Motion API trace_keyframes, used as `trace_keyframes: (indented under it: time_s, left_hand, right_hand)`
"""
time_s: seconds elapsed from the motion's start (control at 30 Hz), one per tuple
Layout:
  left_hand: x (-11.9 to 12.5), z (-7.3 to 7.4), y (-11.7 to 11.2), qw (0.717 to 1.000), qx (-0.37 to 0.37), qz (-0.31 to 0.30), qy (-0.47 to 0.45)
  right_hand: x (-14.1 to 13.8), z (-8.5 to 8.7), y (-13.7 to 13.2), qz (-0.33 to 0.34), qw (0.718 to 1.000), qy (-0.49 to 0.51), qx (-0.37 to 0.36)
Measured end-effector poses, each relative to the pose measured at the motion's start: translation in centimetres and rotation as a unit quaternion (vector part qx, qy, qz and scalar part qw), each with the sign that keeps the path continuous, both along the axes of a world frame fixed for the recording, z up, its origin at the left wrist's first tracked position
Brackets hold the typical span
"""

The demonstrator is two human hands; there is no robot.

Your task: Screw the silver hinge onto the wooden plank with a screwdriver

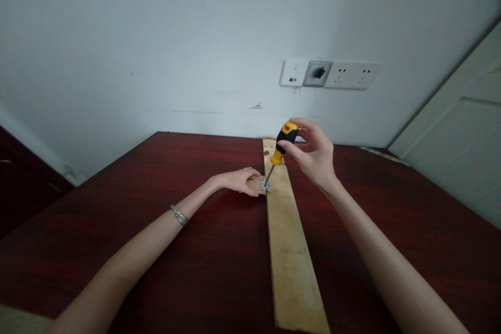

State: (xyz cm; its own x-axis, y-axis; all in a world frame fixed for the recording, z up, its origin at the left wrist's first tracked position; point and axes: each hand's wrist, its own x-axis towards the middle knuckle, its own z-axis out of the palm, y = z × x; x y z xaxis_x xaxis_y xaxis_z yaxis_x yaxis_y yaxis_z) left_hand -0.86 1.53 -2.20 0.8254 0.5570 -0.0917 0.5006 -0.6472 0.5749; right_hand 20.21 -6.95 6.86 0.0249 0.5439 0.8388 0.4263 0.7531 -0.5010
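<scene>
A screwdriver (pixel 287 136) with a yellow and black handle is gripped in my right hand (pixel 315 154), its shaft slanting down to the left. The tip meets a small metal hinge (pixel 265 185) lying where two wooden pieces join. One of these is a long pale board (pixel 289 235) that runs from near the wall toward me. The other is a small wooden block (pixel 255 184) at the board's left edge, with my left hand (pixel 240 181) closed around it, thumb on the near side and fingers on the far side. Any screw under the tip is too small to make out.
The dark red wooden table (pixel 203 261) carries the boards and ends at a pale wall (pixel 176 36). Sockets (pixel 350 75) and a black plug (pixel 319 73) sit on the wall. At right stands a white door (pixel 465 120). Another pale wooden piece (pixel 21 321) shows at lower left.
</scene>
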Motion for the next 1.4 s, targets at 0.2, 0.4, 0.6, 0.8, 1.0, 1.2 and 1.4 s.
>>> trace_keyframes:
  time_s: [0.2,0.4,0.6,0.8,1.0,1.2,1.4]
  left_hand:
    - [-0.02,-0.27,0.12,1.0,0.011,-0.003,-0.003]
    - [0.0,-0.13,0.07,1.0,0.009,-0.003,-0.005]
    - [0.01,0.1,-0.08,1.0,0.007,-0.002,-0.001]
    - [0.08,0.05,0.0,1.0,0.004,-0.001,0.008]
    - [0.05,-0.03,0.07,1.0,0.002,0.003,0.014]
    - [0.1,0.11,-0.14,1.0,0.012,0.01,0.016]
    - [0.14,0.34,-0.31,1.0,0.005,0.012,0.012]
  right_hand:
    - [-0.1,-0.08,0.08,0.0,1.0,0.005,-0.001]
    - [-0.02,-0.23,0.26,-0.005,1.0,-0.002,0.002]
    - [-0.07,-0.26,0.25,0.006,1.0,0.01,-0.003]
    - [-0.18,-0.33,0.26,0.0,1.0,0.011,0.001]
    - [-0.42,-0.47,0.27,-0.018,1.0,0.008,0.002]
    - [-0.58,-0.61,0.18,-0.015,1.0,-0.002,-0.003]
    - [-0.72,-0.61,0.07,0.01,1.0,-0.005,-0.008]
